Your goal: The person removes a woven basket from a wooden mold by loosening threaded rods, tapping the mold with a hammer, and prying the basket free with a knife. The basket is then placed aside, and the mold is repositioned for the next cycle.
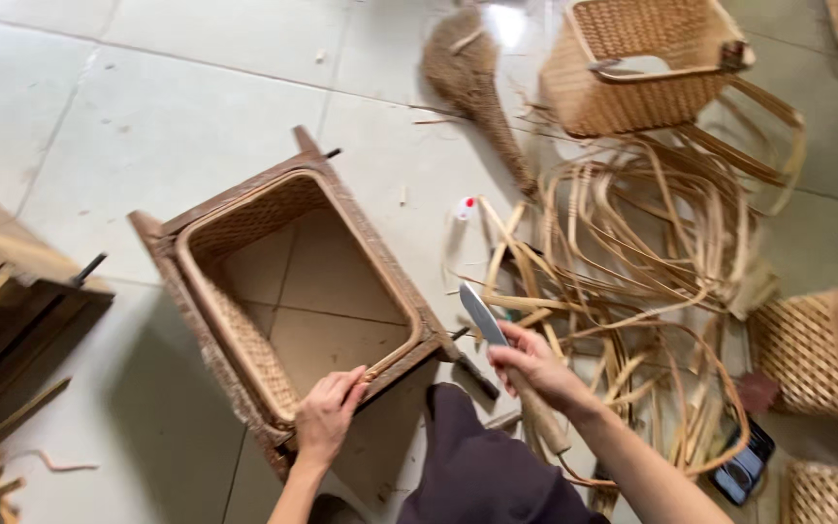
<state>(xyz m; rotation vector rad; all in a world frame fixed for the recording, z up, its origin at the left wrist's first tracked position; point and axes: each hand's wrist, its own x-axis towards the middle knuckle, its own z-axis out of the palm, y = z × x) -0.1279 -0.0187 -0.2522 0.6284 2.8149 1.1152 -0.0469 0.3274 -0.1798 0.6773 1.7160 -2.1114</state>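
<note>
We see the left hand (327,415) resting on the near rim of a bottomless woven frame (293,291), a square brown wicker box that lies on the pale tiled floor (99,116). The fingers curl over the inner rim strip at the frame's near corner, gripping it. Through the open middle of the frame the floor tiles show.

The right hand (533,367) is closed around the wooden handle of a knife (482,315), whose flat grey blade points up and away from us, just right of the frame's right corner. The blade tip hangs over the floor near the edge of a heap of loose cane strips (632,262), which sprawl in loops across the floor to the right.

Beyond the strips, at the far edge of the floor, a lighter woven basket (632,68) lies tilted on its side, and a fibre brush (472,78) lies just left of it. A small white spray bottle with a red cap (465,209) lies between the frame and the strips. At the right edge stand 2 more woven baskets (817,349), and a dark phone (744,466) lies on the floor near them. A dark wooden frame (12,301) sits at the left edge. Dark cloth (487,466) covers our knee between the 2 arms.
</note>
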